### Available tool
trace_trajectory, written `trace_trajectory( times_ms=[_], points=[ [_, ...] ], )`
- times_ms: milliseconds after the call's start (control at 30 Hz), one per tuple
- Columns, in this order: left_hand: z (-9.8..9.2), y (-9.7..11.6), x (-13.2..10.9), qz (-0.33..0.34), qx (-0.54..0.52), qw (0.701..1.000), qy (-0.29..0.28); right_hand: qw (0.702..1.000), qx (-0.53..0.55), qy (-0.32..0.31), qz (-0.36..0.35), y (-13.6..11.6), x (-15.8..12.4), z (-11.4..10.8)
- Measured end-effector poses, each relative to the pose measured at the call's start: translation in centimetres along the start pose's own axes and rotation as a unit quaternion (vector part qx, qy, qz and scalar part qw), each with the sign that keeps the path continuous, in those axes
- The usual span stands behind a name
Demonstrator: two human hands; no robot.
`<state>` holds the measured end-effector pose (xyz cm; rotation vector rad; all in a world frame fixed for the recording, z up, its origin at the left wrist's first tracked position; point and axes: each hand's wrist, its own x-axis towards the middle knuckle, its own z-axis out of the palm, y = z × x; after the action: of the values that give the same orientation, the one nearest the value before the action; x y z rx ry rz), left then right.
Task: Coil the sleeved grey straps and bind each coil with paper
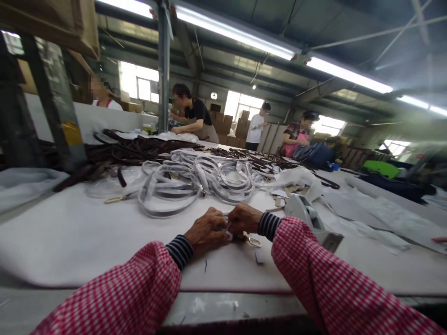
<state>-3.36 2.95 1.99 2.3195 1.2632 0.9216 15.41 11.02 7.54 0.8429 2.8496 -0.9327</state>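
Observation:
My left hand (208, 229) and my right hand (241, 218) meet over the white tabletop, fingers closed. Between their fingertips shows a bit of a plastic-wrapped strap (228, 235), most of it hidden by the hands. A gold metal clasp (254, 241) with a dark end pokes out below my right hand. Just under it lies a small white tag (259, 256). Beyond the hands is a heap of coiled straps in clear plastic (171, 213). To the right of my right hand stands a grey tape dispenser (304, 211).
Dark brown straps (150, 145) are piled at the back left. A gold-handled tool (114, 199) lies left of the coils. Small card scraps (280, 202) and white wrapping (300, 179) sit behind the dispenser. A metal post (163, 70) rises behind; several people work beyond.

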Motion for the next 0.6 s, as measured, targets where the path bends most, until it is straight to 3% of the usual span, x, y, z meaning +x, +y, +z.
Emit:
trace_trajectory(
  times_ms=[200,333,433,533,600],
  points=[
    [0.1,-0.1,-0.2,-0.009,0.006,1.000,0.005,0.999,-0.032,-0.007,0.016,-1.1,-0.2,-0.5],
    [0.3,0.2,-0.2,-0.011,0.047,0.999,0.007,0.986,-0.149,0.079,-0.008,-2.3,-0.9,1.1],
    [0.9,0.1,0.0,-0.019,0.106,0.994,0.009,0.932,-0.307,0.178,-0.067,-0.7,-1.2,4.0],
    [1.7,-0.4,0.4,-0.038,0.170,0.984,0.024,0.866,-0.368,0.288,-0.177,2.3,-0.8,6.7],
    [2.1,-0.6,0.5,-0.049,0.190,0.980,0.028,0.841,-0.383,0.320,-0.206,3.3,-0.7,7.6]
  ],
)
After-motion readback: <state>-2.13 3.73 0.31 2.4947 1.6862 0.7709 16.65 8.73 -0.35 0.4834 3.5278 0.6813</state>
